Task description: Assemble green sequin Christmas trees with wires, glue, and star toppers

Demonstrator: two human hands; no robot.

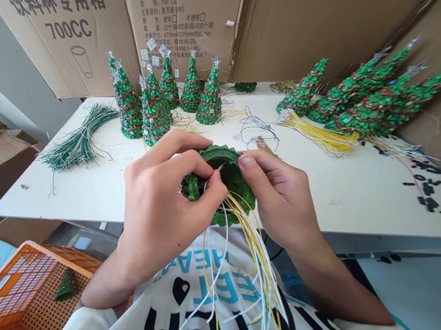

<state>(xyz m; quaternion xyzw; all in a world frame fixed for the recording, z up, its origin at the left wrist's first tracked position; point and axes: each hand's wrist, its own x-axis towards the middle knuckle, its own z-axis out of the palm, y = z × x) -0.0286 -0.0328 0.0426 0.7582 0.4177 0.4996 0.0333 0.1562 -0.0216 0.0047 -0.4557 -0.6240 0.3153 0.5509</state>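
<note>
Both my hands hold a small green tree-shaped ornament (227, 178) with its round hollow base turned toward me, above the table's near edge. My left hand (162, 201) is closed around its left side, fingers pinching at the base. My right hand (281, 194) grips the right rim with thumb and fingers. A bundle of yellow and white wires (248, 251) hangs out of the base down over my white printed shirt (180, 325).
On the white table (92, 187) stand several finished green trees (155, 108); more lie in a pile (366, 96) at right with yellow wires. A green wire bundle (80, 141) lies at left. Cardboard boxes (185, 12) stand behind. An orange crate (20, 314) sits lower left.
</note>
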